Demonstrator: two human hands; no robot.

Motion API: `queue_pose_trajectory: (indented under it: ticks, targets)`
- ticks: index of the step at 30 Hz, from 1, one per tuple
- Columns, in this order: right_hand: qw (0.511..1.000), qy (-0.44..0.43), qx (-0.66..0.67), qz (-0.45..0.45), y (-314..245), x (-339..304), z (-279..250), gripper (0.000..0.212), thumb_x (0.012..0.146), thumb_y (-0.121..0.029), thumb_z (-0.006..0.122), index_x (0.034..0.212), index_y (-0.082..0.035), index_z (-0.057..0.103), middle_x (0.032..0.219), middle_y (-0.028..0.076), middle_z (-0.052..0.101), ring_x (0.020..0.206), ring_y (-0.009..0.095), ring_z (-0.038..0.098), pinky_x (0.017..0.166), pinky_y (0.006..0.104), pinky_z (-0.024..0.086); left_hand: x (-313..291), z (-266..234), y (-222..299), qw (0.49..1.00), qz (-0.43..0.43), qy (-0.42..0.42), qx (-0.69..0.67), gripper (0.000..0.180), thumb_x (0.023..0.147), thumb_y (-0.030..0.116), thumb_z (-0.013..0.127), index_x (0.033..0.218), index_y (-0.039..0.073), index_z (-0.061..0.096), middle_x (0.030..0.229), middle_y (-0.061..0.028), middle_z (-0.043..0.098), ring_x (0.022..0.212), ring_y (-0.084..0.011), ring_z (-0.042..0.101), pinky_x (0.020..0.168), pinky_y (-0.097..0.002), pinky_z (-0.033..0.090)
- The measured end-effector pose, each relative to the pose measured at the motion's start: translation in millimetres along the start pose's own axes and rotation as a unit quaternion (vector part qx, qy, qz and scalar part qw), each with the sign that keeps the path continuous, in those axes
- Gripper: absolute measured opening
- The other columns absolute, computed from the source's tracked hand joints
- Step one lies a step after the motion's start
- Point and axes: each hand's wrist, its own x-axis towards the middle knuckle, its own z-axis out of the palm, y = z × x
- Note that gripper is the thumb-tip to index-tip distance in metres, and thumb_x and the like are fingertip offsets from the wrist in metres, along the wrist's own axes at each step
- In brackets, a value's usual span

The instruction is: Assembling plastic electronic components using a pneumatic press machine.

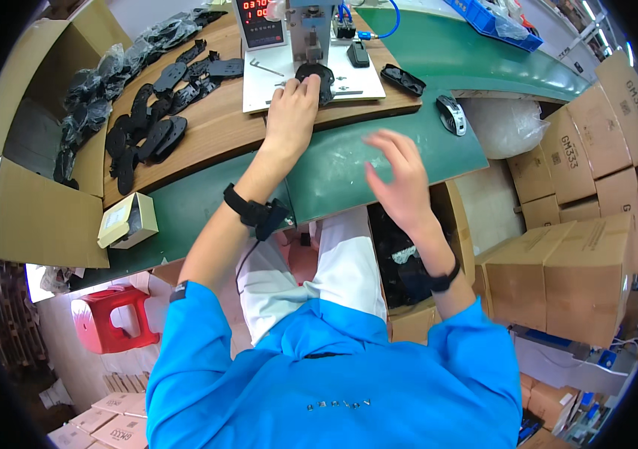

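My left hand (294,112) reaches onto the white base plate (259,93) of a bench press (310,37). Its fingers are closed on the near left edge of a black plastic part (325,84), which lies under the press head; the fingertips are partly hidden. Lower right, over the green bench edge, my right hand (403,183) hovers with fingers and thumb apart and nothing in it, slightly blurred. To the right of the press lies a black oblong shell (403,79). A black and silver oval piece (451,115) rests on the green bench top.
Several black plastic shells (158,138) cover the wooden board at left, beside bagged parts (87,112) and an open carton (42,217). A small cream box (128,221) sits at the front edge. An open carton (450,224) of dark parts stands by my right leg; stacked cartons (558,277) fill the right.
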Motion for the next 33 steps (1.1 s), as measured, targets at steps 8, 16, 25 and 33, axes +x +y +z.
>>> queue_pose_trajectory:
  ticks: [8,16,25,33]
  targets:
    - [0.976,0.035,-0.167,-0.135,14,106,105,0.03,0.083,-0.005,0.066,0.113,-0.003,0.064,0.113,0.01,0.066,0.112,0.029,0.065,0.09,0.0418,0.055,2,9,-7,0.989,-0.03,0.025,-0.144,0.05,0.082,-0.005,0.064,0.13,-0.004,0.047,0.112,-0.0257,0.065,0.113,-0.0431,0.062,0.092,-0.0497,0.056]
    - [0.983,-0.043,-0.176,-0.039,21,110,102,0.023,0.08,-0.001,0.069,0.102,-0.006,0.066,0.102,0.009,0.068,0.102,0.03,0.068,0.085,0.0423,0.058,-16,-22,-27,0.977,-0.079,0.012,-0.197,0.08,0.08,-0.006,0.062,0.155,0.0,0.035,0.131,-0.0269,0.059,0.129,-0.0416,0.055,0.101,-0.0485,0.054]
    - [0.983,-0.081,-0.16,-0.049,18,116,94,0.033,0.075,0.0,0.077,0.106,-0.007,0.066,0.104,0.009,0.068,0.103,0.031,0.067,0.088,0.0442,0.057,-93,-121,-250,0.871,-0.418,-0.239,0.094,0.059,0.097,0.045,0.065,0.133,-0.001,0.058,0.124,-0.0273,0.07,0.118,-0.0407,0.068,0.101,-0.0504,0.053]
    - [0.981,-0.088,-0.164,-0.054,21,118,95,0.035,0.075,-0.002,0.079,0.107,-0.008,0.066,0.105,0.008,0.067,0.104,0.031,0.067,0.087,0.0447,0.057,-122,-111,-287,0.87,-0.395,-0.293,0.017,0.085,0.083,0.064,0.077,0.138,0.002,0.061,0.135,-0.0261,0.065,0.128,-0.0395,0.062,0.106,-0.0469,0.05]
